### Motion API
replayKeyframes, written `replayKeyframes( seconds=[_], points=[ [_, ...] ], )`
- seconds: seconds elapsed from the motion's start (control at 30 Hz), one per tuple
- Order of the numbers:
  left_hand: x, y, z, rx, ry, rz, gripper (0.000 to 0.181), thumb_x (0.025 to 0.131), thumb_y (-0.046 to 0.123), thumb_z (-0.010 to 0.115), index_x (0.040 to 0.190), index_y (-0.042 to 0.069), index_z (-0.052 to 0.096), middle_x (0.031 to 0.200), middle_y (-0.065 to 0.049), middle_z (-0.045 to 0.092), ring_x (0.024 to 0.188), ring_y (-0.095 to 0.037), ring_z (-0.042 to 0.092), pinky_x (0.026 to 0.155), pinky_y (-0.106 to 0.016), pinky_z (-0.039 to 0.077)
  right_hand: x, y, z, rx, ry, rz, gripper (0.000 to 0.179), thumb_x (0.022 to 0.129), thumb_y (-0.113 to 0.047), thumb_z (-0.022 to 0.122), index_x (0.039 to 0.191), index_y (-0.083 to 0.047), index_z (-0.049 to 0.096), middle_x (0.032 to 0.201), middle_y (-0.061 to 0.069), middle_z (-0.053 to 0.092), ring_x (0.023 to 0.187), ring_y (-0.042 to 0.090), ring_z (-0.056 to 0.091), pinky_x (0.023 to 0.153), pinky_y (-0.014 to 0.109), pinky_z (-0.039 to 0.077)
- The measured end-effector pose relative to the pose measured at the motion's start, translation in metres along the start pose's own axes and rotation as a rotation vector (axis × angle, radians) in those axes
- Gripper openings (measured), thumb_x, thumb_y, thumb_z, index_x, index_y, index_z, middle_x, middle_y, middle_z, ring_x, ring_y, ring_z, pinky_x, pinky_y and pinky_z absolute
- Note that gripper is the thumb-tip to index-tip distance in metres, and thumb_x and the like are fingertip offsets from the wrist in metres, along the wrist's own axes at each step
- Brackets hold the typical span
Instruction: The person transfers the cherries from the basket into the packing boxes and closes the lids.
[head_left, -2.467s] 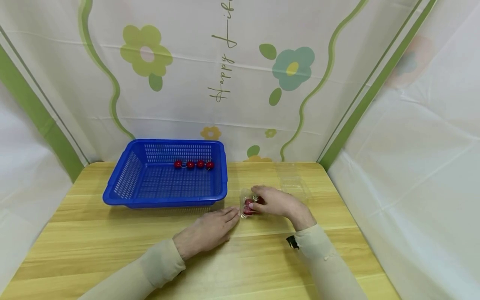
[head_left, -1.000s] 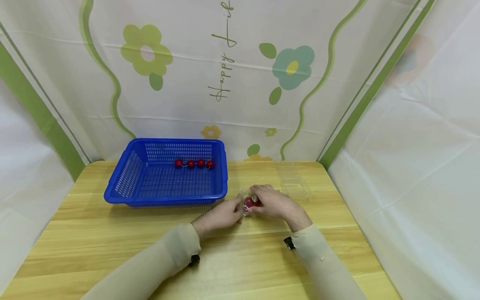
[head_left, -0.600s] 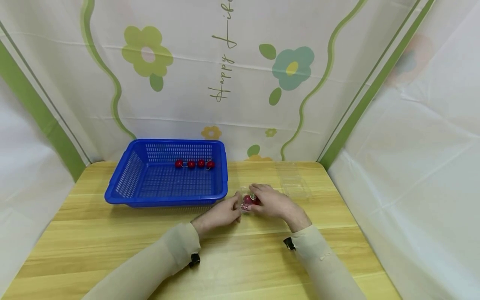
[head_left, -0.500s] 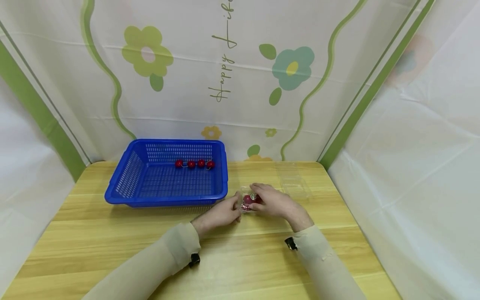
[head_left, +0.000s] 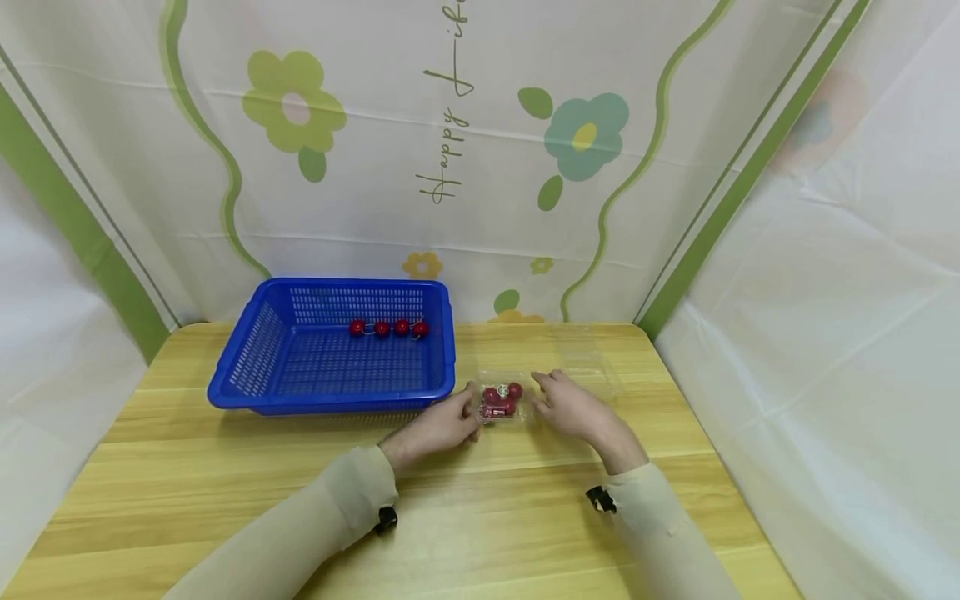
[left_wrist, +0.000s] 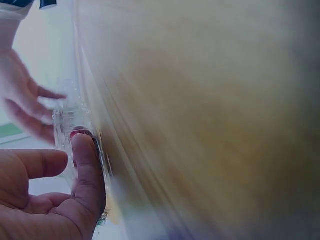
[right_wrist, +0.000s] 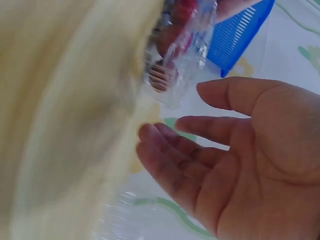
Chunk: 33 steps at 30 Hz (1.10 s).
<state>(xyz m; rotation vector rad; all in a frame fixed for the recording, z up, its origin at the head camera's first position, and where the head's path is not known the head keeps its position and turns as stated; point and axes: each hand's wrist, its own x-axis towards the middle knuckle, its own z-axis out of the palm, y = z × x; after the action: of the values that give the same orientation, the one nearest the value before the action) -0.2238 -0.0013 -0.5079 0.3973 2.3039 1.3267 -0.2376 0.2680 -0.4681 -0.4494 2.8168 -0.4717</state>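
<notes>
A small clear plastic box [head_left: 526, 414] stands on the table right of the blue basket, with several red round fruits [head_left: 507, 405] inside and clear plastic over them. My left hand [head_left: 442, 422] is at the box's left side. In the left wrist view, one straight finger [left_wrist: 89, 170] lies along the box while the thumb stands apart from it. My right hand [head_left: 576, 414] is just off the box's right side. The right wrist view shows that hand with spread, loosely bent fingers and nothing in them.
The blue basket [head_left: 330, 400] stands at the back left, holding several red cherries [head_left: 382, 329] in a row. Behind my right hand lies another clear plastic container [head_left: 588, 358], hard to see against the wooden table [head_left: 465, 533]. A patterned curtain [head_left: 360, 200] encloses the back and sides.
My left hand has moved from beside the basket's corner to the box's left side. My right hand has come off the box and shifted right, uncovering the fruits.
</notes>
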Motion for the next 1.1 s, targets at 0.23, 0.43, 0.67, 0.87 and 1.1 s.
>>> replayKeyframes(
  seconds=[0.23,0.43,0.67,0.87,1.1],
  points=[
    [0.005,-0.001,0.000,-0.067,-0.009,-0.039,0.078,0.122,0.016,0.050,0.188,0.002,0.011,0.104,-0.009,0.077,0.087,-0.018,0.074,0.084,-0.027,0.059,0.001,0.004,0.013,0.280,-0.109,0.031,0.067,0.120,-0.009,0.053,0.179,0.013,0.031,0.092,0.010,0.070,0.071,0.014,0.058,0.067,0.029,0.052],
    [0.007,-0.001,0.001,-0.218,-0.020,-0.049,0.072,0.124,0.012,0.037,0.188,0.002,0.006,0.109,-0.016,0.072,0.093,-0.021,0.074,0.087,-0.034,0.069,0.001,0.005,0.019,0.523,-0.112,0.095,0.067,0.121,-0.005,0.051,0.182,0.010,0.025,0.107,0.021,0.075,0.082,0.025,0.072,0.071,0.038,0.066],
    [0.005,0.002,-0.002,-0.264,-0.038,-0.080,0.076,0.124,0.009,0.041,0.189,0.005,0.001,0.110,-0.017,0.071,0.094,-0.022,0.072,0.089,-0.035,0.071,-0.002,0.006,0.018,0.635,-0.125,0.115,0.068,0.123,-0.006,0.046,0.184,0.008,0.019,0.121,0.024,0.075,0.096,0.028,0.073,0.076,0.040,0.070],
    [0.008,0.002,-0.002,-0.337,-0.026,-0.116,0.083,0.121,0.008,0.048,0.189,0.006,0.001,0.097,-0.009,0.069,0.084,-0.019,0.069,0.083,-0.036,0.070,-0.002,0.006,0.020,0.658,-0.142,0.113,0.069,0.124,-0.007,0.044,0.185,0.007,0.015,0.121,0.023,0.075,0.099,0.027,0.072,0.077,0.038,0.070],
    [0.009,0.003,-0.002,-0.359,-0.042,-0.133,0.093,0.115,0.002,0.050,0.188,0.008,-0.007,0.085,-0.006,0.064,0.072,-0.016,0.065,0.075,-0.029,0.063,0.001,0.004,0.025,0.708,-0.137,0.129,0.069,0.124,-0.007,0.041,0.186,0.003,0.013,0.117,0.021,0.071,0.095,0.025,0.067,0.073,0.034,0.065]
  ],
)
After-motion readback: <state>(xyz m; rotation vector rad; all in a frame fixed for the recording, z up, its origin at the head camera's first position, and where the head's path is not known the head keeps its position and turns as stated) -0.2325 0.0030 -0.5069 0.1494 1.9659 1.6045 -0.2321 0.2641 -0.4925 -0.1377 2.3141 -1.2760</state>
